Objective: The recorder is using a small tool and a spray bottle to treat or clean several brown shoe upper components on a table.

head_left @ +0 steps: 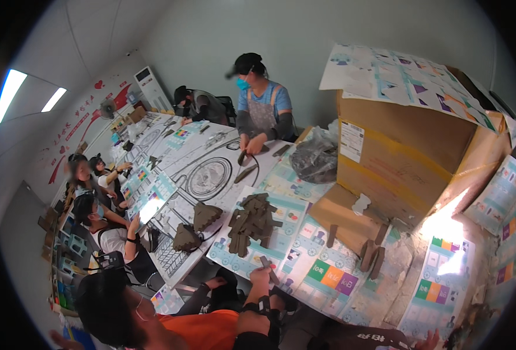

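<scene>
At the lower left rim shows a small part of my left hand (65,342), blurred, its fingers apart with nothing seen in them. My right hand (428,340) peeks in at the lower right edge below a printed sheet (433,291); its fingertips are stretched out and look bare. Most of both hands is cut off. Ahead on the table lies a pile of grey-brown strips (253,224). Several more strips (372,256) rest by the cardboard flap (342,219). A person in orange (199,329) beside me holds one strip (268,269) at the table edge.
A large open cardboard box (395,157) stands at the right, with a dark plastic bag (316,156) beside it. Two brown fan-shaped stacks (206,216) lie left of the pile. Across the long drawn-on table (173,192) a masked person (264,111) handles strips; others sit along the left.
</scene>
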{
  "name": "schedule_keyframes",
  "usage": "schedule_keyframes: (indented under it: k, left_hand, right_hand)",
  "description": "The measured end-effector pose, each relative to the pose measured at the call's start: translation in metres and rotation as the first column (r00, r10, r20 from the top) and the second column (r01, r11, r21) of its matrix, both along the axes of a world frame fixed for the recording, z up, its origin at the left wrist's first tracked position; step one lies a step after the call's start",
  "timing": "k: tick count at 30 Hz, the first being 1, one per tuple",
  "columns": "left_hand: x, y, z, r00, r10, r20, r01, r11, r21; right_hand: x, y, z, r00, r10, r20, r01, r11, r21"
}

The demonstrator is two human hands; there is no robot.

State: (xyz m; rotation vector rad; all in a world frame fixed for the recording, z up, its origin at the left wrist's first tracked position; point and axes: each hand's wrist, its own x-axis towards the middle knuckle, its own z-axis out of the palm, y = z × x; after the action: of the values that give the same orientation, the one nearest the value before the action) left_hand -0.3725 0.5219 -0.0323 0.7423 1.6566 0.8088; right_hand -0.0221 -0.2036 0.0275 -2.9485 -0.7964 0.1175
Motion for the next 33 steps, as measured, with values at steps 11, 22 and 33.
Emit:
schedule_keyframes:
  k: [11, 22, 33]
  left_hand:
    - [-0.004, -0.008, -0.001, 0.880, -0.153, -0.450, 0.163, 0.986, -0.017]
    - [0.003, -0.008, -0.005, 0.986, -0.058, -0.159, 0.063, 0.998, 0.026]
    - [0.003, 0.001, -0.023, 0.986, -0.073, -0.148, 0.078, 0.997, 0.028]
  right_hand:
    - [0.043, -0.023, -0.080, 0.986, 0.163, 0.034, -0.164, 0.987, 0.004]
    - [0.072, -0.020, -0.103, 0.977, 0.209, 0.050, -0.210, 0.978, 0.012]
    - [0.082, -0.014, -0.113, 0.973, 0.229, 0.039, -0.230, 0.973, 0.029]
